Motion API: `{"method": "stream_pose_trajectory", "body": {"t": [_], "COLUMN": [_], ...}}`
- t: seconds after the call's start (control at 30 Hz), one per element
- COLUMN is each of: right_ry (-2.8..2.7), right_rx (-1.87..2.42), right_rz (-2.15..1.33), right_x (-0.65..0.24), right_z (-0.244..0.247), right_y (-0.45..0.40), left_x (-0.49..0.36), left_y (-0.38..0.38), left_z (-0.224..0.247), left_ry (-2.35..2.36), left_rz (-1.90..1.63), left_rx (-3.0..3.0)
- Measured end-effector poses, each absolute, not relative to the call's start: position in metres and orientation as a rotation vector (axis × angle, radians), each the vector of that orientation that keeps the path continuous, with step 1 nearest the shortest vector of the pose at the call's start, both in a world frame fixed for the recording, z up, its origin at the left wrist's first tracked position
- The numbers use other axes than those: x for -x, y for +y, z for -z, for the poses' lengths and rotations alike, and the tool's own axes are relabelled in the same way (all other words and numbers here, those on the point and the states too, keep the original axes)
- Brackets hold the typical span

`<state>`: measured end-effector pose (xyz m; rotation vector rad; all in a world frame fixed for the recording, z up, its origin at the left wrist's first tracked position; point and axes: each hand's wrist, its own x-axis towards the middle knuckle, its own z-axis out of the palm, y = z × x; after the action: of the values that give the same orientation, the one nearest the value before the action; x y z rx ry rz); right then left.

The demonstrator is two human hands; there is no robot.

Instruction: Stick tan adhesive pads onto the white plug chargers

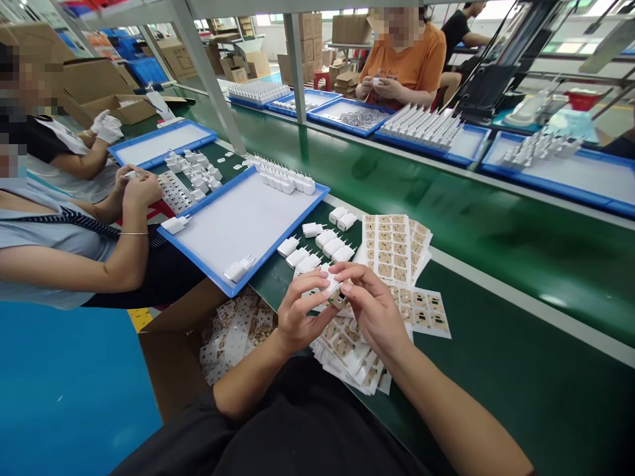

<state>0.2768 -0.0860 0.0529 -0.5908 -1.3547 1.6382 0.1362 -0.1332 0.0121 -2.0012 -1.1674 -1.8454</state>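
Between my two hands is a white plug adapter (331, 284), held above the green table. My left hand (300, 311) has its fingers wrapped on the adapter's left side. My right hand (374, 307) pinches at its right end, near a small sticker-like piece whose details are hard to make out. Just beyond my hands several white adapters (333, 243) lie in loose rows. Sheets of tan stickers (387, 248) are spread behind and to the right of my hands, and a pile of more sheets (364, 367) lies beneath them.
A blue-rimmed tray (198, 256) with adapters stands at the left. Below the table edge, a cardboard box (171, 360) holds used sheets. Two people work at the left; a person in orange (409, 63) sits across a green belt (377, 178), behind more trays (431, 151).
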Motion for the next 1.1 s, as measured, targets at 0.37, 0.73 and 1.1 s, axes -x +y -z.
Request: {"method": "stream_pose_trajectory", "body": {"t": [0.37, 0.73, 1.1], "right_ry": [-1.772, -2.389, -2.259], "right_rx": [0.652, -0.083, 0.285], "right_rz": [-1.346, -0.9, -0.891], "right_x": [-0.294, -0.29, -0.305], "right_z": [-0.066, -0.083, -0.082], "right_y": [-0.074, -0.101, -0.082], "left_x": [-0.133, -0.13, -0.127], "left_y": [-0.138, -0.135, -0.141], "left_z": [0.002, -0.007, -0.016], "left_ry": [-1.269, -1.59, -1.507], "left_rz": [2.193, 2.605, 2.467], "left_rx": [2.089, 1.776, 1.838]}}
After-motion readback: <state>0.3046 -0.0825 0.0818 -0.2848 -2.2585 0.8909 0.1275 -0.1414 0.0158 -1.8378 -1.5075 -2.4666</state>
